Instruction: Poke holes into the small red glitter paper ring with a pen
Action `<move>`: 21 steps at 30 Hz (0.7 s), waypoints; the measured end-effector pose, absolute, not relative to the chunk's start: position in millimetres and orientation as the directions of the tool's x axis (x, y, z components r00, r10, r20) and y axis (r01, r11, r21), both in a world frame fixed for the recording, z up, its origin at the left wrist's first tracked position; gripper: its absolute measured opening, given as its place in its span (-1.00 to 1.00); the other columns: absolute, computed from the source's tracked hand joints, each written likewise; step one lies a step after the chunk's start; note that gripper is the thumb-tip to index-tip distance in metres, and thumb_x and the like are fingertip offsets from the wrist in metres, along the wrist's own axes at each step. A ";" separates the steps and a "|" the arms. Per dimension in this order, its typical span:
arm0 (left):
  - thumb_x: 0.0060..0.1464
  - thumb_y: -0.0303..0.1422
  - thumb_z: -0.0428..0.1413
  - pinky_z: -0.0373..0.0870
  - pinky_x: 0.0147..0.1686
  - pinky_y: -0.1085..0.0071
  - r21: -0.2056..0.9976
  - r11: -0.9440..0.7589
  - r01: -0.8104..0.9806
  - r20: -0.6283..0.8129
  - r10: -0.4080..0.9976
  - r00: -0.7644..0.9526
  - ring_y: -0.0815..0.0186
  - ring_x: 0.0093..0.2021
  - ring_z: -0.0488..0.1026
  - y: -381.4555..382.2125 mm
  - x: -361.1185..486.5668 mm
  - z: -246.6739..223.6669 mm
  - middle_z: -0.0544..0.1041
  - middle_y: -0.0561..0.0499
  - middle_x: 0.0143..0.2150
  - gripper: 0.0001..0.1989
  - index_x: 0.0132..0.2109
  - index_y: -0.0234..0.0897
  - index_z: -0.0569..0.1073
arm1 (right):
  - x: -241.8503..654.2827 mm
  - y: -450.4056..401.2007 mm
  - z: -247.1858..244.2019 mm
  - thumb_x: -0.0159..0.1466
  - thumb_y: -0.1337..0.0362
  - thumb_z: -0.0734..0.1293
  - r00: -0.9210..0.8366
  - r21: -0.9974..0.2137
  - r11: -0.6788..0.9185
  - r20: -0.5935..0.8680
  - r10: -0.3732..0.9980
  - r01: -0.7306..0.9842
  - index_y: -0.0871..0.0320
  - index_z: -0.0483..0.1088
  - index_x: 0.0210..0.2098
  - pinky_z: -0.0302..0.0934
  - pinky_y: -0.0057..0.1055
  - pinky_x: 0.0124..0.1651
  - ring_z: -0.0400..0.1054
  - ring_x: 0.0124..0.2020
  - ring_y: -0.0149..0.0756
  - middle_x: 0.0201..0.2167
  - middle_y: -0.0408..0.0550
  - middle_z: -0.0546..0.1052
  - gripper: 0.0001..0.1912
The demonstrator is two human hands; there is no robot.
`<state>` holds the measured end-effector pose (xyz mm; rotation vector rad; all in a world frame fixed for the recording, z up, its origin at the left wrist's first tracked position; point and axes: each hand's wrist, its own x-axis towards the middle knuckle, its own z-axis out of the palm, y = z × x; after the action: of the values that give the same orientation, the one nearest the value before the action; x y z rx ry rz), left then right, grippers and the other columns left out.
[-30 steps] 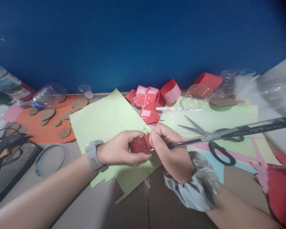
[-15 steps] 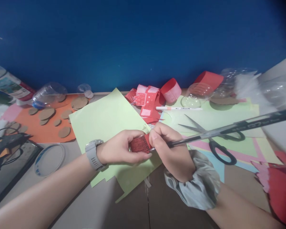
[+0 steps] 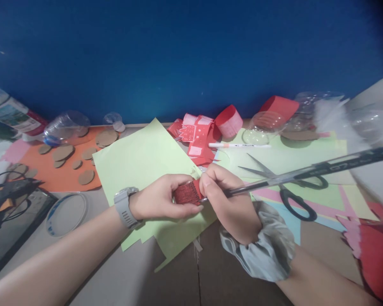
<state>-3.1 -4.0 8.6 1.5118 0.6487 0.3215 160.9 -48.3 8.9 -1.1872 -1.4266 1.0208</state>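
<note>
A small red piece covered in dark dense pen marks (image 3: pixel 187 194) is held between the thumb and fingers of my left hand (image 3: pixel 161 197), above a light green paper sheet (image 3: pixel 137 159). My right hand (image 3: pixel 226 197) pinches a black pen (image 3: pixel 284 175) low on its barrel. The pen's tip touches or nearly touches the right part of the red piece, and its back end points to the right. Fingertips of my right hand also rest near that piece's right edge, hiding part of it.
Black-handled scissors (image 3: pixel 284 187) lie open on coloured papers at right. Behind are red paper strips (image 3: pixel 201 136), a white marker (image 3: pixel 239 145) and clear plastic cups (image 3: pixel 263 127). Cardboard discs (image 3: pixel 64 152) lie on orange paper at left, near a plastic ring (image 3: pixel 67 214). A blue wall (image 3: pixel 178 59) rises behind.
</note>
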 end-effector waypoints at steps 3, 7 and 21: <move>0.03 -0.35 0.18 0.26 -0.56 0.58 0.980 0.061 0.190 -0.190 0.574 0.796 0.49 -0.54 0.31 -3.7 -3.1 8.6 0.34 0.09 -0.49 -0.80 -0.31 -0.35 0.31 | 161.1 -48.5 9.3 0.23 0.46 0.13 -0.040 -0.973 0.170 0.165 0.985 0.156 0.14 0.11 -0.57 -0.05 -0.51 -0.52 0.00 -0.57 -0.50 -0.63 -0.27 0.11 -0.74; 0.03 -0.35 0.19 0.25 -0.56 0.58 0.981 0.059 0.186 -0.186 0.576 0.796 0.50 -0.55 0.31 -3.9 -3.2 8.4 0.35 0.10 -0.50 -0.80 -0.31 -0.35 0.31 | 161.2 -48.5 9.0 0.24 0.46 0.13 -0.050 -0.974 0.170 0.164 0.985 0.152 0.13 0.11 -0.57 -0.05 -0.49 -0.51 0.01 -0.57 -0.49 -0.63 -0.27 0.12 -0.74; 0.02 -0.37 0.19 0.30 -0.56 0.59 0.981 0.075 0.179 -0.190 0.580 0.792 0.49 -0.56 0.35 -4.5 -2.8 7.9 0.37 0.09 -0.50 -0.80 -0.32 -0.34 0.31 | 160.1 -47.7 10.5 0.24 0.43 0.13 -0.036 -0.979 0.145 0.142 0.989 0.142 0.13 0.09 -0.58 -0.06 -0.46 -0.50 0.01 -0.57 -0.47 -0.64 -0.26 0.11 -0.73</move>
<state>-2.8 -4.5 7.9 1.4925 0.6434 0.3334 160.1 -47.7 10.5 -1.1923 -1.3983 1.0474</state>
